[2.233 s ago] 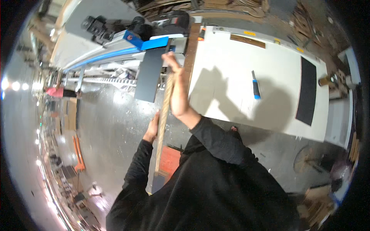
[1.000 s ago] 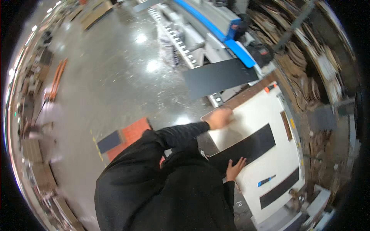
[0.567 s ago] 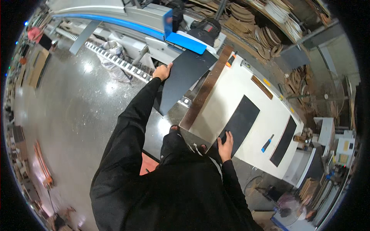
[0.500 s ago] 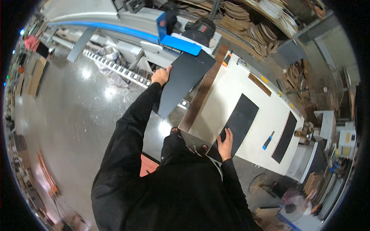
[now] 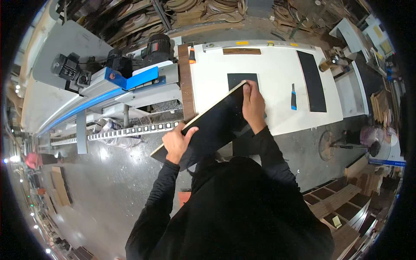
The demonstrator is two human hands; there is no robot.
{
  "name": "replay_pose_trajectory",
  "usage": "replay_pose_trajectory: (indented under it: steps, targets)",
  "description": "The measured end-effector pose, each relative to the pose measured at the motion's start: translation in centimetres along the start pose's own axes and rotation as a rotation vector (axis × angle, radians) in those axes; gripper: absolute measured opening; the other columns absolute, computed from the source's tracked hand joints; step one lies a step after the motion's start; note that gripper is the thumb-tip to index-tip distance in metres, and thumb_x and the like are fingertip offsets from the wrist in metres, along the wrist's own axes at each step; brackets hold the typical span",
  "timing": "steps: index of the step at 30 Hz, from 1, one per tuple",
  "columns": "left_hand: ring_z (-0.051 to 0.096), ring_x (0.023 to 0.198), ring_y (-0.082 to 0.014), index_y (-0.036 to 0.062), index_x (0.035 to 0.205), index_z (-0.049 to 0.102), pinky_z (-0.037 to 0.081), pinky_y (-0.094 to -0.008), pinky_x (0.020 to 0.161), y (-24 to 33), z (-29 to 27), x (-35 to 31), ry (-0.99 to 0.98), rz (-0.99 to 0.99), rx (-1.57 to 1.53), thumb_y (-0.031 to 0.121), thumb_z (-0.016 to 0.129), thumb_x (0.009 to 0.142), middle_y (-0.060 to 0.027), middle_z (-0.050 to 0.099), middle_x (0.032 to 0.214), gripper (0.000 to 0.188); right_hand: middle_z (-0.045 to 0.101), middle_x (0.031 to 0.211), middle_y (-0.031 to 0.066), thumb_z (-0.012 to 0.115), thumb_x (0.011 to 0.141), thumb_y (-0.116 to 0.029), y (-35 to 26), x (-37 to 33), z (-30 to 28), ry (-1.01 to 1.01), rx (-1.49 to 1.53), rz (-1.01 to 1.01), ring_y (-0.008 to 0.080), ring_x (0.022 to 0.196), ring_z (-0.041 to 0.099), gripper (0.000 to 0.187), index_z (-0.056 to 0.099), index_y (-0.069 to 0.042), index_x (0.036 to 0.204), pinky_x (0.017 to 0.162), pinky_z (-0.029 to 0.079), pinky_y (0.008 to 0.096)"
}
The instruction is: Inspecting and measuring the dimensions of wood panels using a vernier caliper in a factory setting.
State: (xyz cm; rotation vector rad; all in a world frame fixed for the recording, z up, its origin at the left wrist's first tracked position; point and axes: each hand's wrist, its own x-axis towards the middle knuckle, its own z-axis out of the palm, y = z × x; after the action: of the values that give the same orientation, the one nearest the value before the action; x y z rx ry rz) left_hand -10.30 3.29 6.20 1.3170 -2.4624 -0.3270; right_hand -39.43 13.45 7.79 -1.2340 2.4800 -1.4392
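Observation:
A dark board point(image 5: 213, 125) with a pale edge is tilted in front of my body, held up at a slant. My left hand point(image 5: 177, 142) closes on its near left end, thumb lying over the dark face. At the upper right end my right hand point(image 5: 254, 106) grips the board's edge. Beneath the board, a black rectangular panel point(image 5: 241, 78) rests on the white worktable point(image 5: 277, 65), and is partly covered by the board and my right hand. To its right lie a blue-handled utility knife point(image 5: 294, 100) and a long black strip point(image 5: 312, 81).
Left of the table stands a machine with a blue bracket point(image 5: 143, 78), a dark motor point(image 5: 156, 48) and a roller rail point(image 5: 143, 130). Along the table's far edge lie a spirit level point(image 5: 260, 44), a brown strip point(image 5: 242, 51) and an orange-and-black knife point(image 5: 192, 55). A standing fan point(image 5: 328, 145) is at the right.
My left hand has brought the board away from the machine toward me. My right hand has left the panel on the table and now grips the board. The view has turned right.

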Motion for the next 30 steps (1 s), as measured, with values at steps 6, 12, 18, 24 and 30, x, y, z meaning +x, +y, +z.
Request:
replay_pose_trajectory:
  steps: [6, 12, 18, 24, 30]
  targets:
    - [0.061, 0.053, -0.0336, 0.0062, 0.079, 0.072, 0.045, -0.0414, 0.053, 2.3, -2.0, -4.0, 0.192, -0.073, -0.251, 0.048, 0.088, 0.081, -0.0149, 0.061, 0.060, 0.045, 0.068, 0.092, 0.0213, 0.046, 0.112, -0.047, -3.7, 2.3, -8.8, -0.255, 0.301, -0.060, 0.0414, 0.087, 0.069, 0.048, 0.063, -0.002, 0.111, 0.075, 0.051, 0.0413]
    - [0.048, 0.061, -0.0108, -0.0017, 0.080, 0.066, 0.042, -0.0327, 0.058, 2.4, -6.8, -8.3, 0.426, -0.222, -0.457, 0.022, 0.087, 0.085, -0.0083, 0.056, 0.061, 0.032, 0.059, 0.078, 0.0182, 0.050, 0.112, -0.038, -3.0, 1.9, -11.7, -0.510, 0.377, -0.134, 0.0300, 0.072, 0.066, 0.039, 0.063, -0.002, 0.112, 0.066, 0.045, 0.0407]
    - [0.039, 0.061, -0.0124, -0.0011, 0.078, 0.058, 0.033, -0.0348, 0.054, 1.5, -9.1, -11.4, 0.649, -0.253, -0.349, 0.033, 0.085, 0.088, -0.0066, 0.044, 0.061, 0.044, 0.071, 0.094, 0.0087, 0.058, 0.106, -0.011, 4.2, 0.9, -8.6, -0.340, 0.570, -0.336, 0.0189, 0.085, 0.071, 0.015, 0.067, -0.003, 0.116, 0.079, 0.057, 0.0313]
    - [0.042, 0.065, -0.0123, -0.0005, 0.080, 0.056, 0.036, -0.0323, 0.059, 2.7, -8.4, -15.0, 0.838, -0.252, -0.266, 0.046, 0.079, 0.093, -0.0041, 0.048, 0.068, 0.054, 0.071, 0.128, 0.0113, 0.073, 0.096, -0.027, -4.9, 0.3, -11.7, -0.034, 0.374, -0.333, 0.0316, 0.120, 0.067, 0.037, 0.070, -0.009, 0.128, 0.104, 0.052, 0.0434]
    - [0.050, 0.066, -0.0132, 0.0003, 0.080, 0.060, 0.041, -0.0309, 0.062, 4.1, -7.6, -17.2, 0.938, -0.227, -0.356, 0.054, 0.078, 0.093, -0.0030, 0.056, 0.070, 0.058, 0.061, 0.151, 0.0091, 0.072, 0.093, -0.055, -10.4, -1.4, -11.9, -0.184, 0.257, -0.764, 0.0327, 0.142, 0.054, 0.067, 0.064, -0.015, 0.145, 0.121, 0.037, 0.0496]
